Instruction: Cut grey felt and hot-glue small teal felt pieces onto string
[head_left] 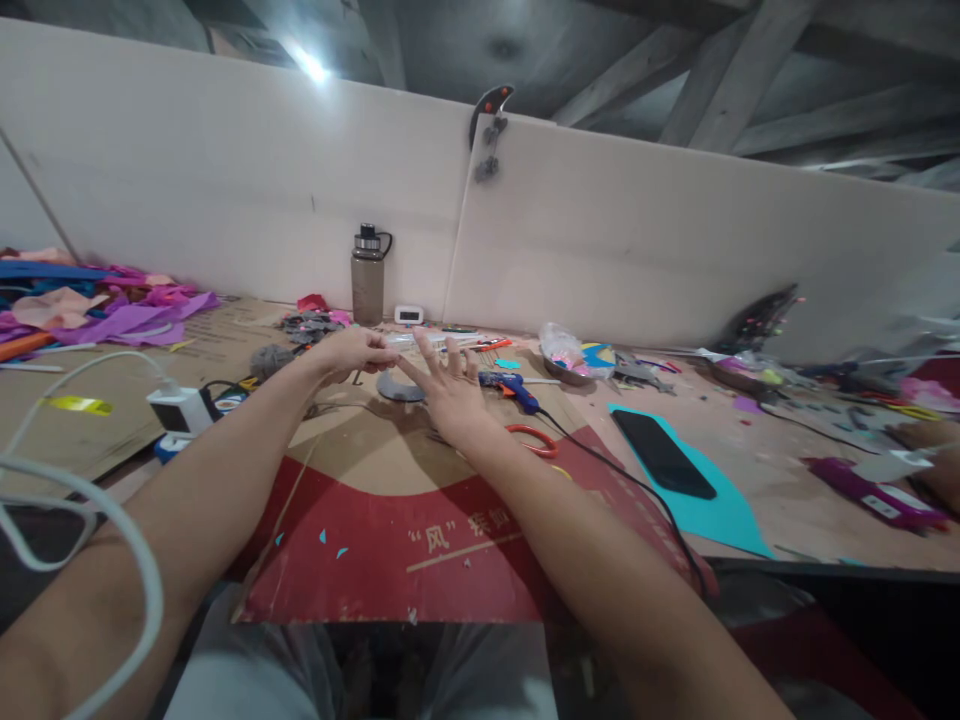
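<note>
My left hand reaches over the cardboard with its fingers pinched together. Whatever it may hold is too small to make out. My right hand is beside it, fingers spread, its thumb side close to the left fingertips. Beneath and between the hands lies a grey curved piece with a crescent-like outline, partly covered. A blue glue gun rests just right of my right hand, its black cord running toward the table's front edge. Orange-handled scissors lie by my right wrist, their blades hidden.
A water bottle and small white timer stand at the back. Fabric scraps and a charger are left. At right are a bowl, a phone on a turquoise sheet, and another person's hand.
</note>
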